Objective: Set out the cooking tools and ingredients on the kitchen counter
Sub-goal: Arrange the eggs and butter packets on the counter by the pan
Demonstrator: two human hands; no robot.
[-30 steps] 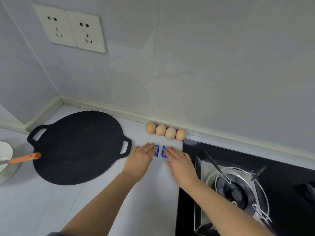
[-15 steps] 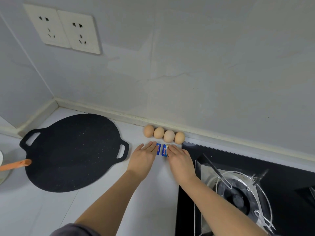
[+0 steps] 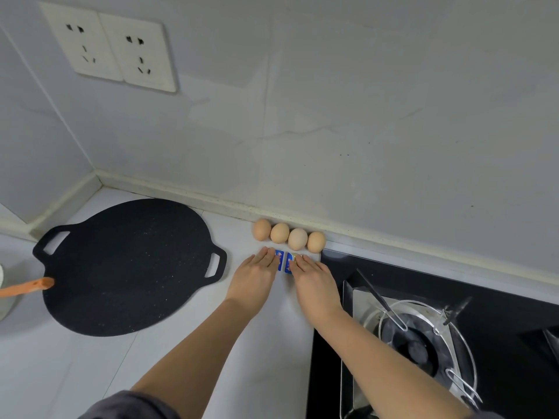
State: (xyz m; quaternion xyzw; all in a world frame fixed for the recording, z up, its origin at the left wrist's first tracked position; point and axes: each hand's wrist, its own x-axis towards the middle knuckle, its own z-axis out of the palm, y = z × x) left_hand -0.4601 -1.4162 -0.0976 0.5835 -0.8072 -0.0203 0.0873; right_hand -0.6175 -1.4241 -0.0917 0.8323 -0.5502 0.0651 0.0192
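Several brown eggs (image 3: 289, 236) lie in a row against the foot of the back wall. Just in front of them two small blue packets lie side by side on the white counter (image 3: 257, 358). My left hand (image 3: 255, 275) rests flat with straight fingers on the left packet (image 3: 280, 260). My right hand (image 3: 314, 282) lies the same way on the right packet (image 3: 289, 262). Most of each packet is hidden under the fingers. A flat black griddle pan (image 3: 127, 264) with two loop handles sits to the left.
A black gas hob (image 3: 438, 343) with a steel burner and wire pan support fills the right side. At the far left edge a white bowl (image 3: 2, 294) holds a tool with an orange handle (image 3: 27, 286). Two wall sockets (image 3: 112, 46) sit high on the wall.
Both hands stay flat on the packets by the eggs. The view has shifted slightly, so the bowl at the left is nearly out of frame.
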